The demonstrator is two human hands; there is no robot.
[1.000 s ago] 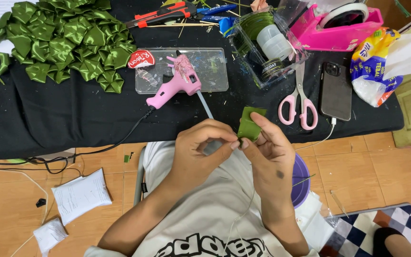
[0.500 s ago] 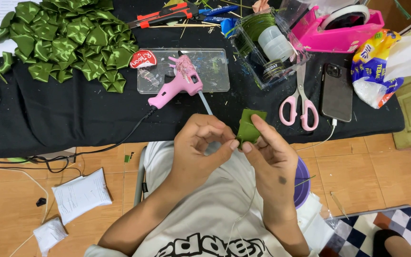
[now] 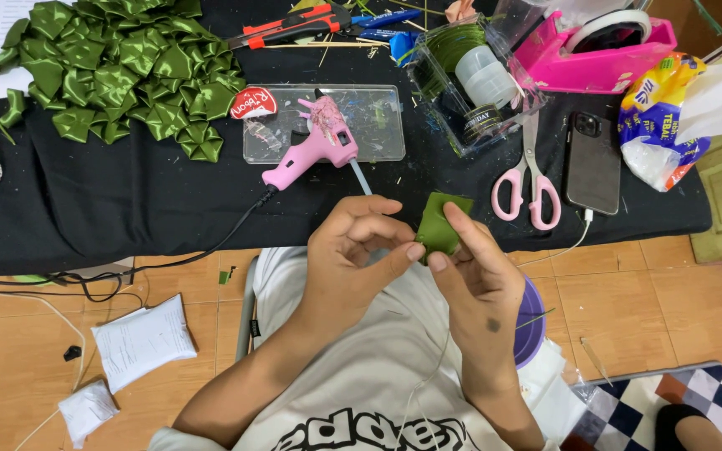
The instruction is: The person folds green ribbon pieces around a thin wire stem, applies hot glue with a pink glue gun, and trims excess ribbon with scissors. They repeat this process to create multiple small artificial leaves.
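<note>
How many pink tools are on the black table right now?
3: the glue gun on the clear tray, the scissors beside the phone, and the tape dispenser at the back right. Clutter at the back may hide more.

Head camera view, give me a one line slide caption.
Both hands, left hand and right hand, pinch a green ribbon piece beside a pink glue gun.
</note>
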